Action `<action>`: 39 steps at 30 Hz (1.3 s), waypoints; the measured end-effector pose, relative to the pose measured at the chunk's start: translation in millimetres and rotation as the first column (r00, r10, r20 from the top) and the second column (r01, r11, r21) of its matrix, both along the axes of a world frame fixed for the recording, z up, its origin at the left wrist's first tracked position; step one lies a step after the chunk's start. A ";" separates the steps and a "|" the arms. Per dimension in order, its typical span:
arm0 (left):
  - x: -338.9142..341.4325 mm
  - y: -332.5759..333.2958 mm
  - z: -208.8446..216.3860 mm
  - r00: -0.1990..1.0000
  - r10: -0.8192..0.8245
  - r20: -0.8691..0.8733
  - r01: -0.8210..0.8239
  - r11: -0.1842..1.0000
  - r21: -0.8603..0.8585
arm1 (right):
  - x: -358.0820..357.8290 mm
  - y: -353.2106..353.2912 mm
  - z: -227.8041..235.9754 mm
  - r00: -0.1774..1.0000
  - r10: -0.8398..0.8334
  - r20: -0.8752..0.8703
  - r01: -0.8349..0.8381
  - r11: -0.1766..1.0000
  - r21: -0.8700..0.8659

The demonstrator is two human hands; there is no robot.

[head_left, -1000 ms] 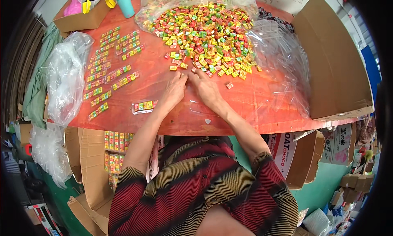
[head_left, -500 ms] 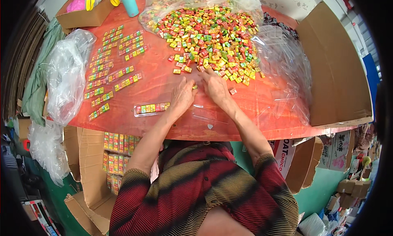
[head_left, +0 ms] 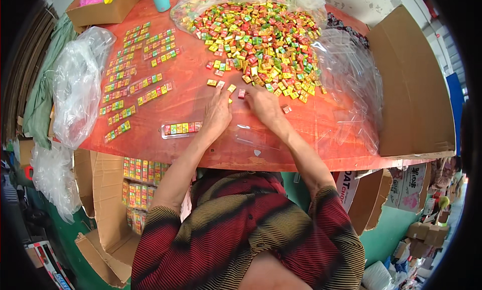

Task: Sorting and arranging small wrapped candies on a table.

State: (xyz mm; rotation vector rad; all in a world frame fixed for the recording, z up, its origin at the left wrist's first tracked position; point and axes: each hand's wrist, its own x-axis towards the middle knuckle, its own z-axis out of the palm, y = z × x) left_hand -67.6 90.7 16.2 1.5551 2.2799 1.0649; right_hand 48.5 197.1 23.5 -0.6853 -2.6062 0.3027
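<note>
My left hand [head_left: 218, 111] is on the red table, fingers closed together at a few small coloured boxes. A pale red box [head_left: 220, 84] is at its fingertips, and a yellow box [head_left: 231, 88] sits just beside them. In my right hand [head_left: 264, 105], thumb and fingers pinch a small red box [head_left: 241, 93]. The big loose pile of red, yellow, green and orange boxes [head_left: 266, 43] lies just beyond both hands. Left of my left forearm is a clear tray [head_left: 166, 134] with a row of these boxes in it.
Several filled rows [head_left: 155, 93] lie at the left. Clear plastic bags [head_left: 80, 84] lie left of them, and clear trays [head_left: 346, 89] heap at the right. A cardboard box [head_left: 414, 84] stands at the right edge. Below the table's front edge, an open carton [head_left: 111, 199] holds packed rows.
My left hand has moved slightly left, and small boxes now show at its fingertips. A red box now shows at my right fingertips, drawn from the pile's near edge. The view has shifted slightly.
</note>
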 end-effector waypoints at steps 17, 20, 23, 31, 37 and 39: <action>-15.5 19.6 27.7 0.939 -0.343 0.029 0.338 0.903 -0.266 | 44.2 -24.3 9.6 0.986 -0.167 0.014 0.165 0.954 -0.251; -8.7 19.3 24.2 0.938 -0.345 0.008 0.335 0.905 -0.261 | 45.2 -27.0 0.0 0.989 -0.139 0.049 0.146 0.975 -0.169; 2.6 11.0 10.6 0.952 -0.305 -0.004 0.299 0.938 -0.175 | 46.4 -31.9 3.4 0.994 -0.092 0.050 0.098 0.987 -0.125; -0.4 7.0 12.0 0.929 -0.341 0.146 0.361 0.921 -0.145 | 48.7 -8.1 -3.7 0.993 -0.114 -0.012 0.114 0.992 -0.050; 5.9 11.4 15.0 0.921 -0.375 0.104 0.389 0.902 -0.188 | 40.5 -10.0 -4.5 0.989 -0.143 -0.037 0.141 0.988 -0.065; 7.4 9.6 21.8 0.923 -0.374 0.094 0.386 0.897 -0.217 | 28.1 -9.0 3.2 0.987 -0.156 -0.038 0.153 0.985 -0.074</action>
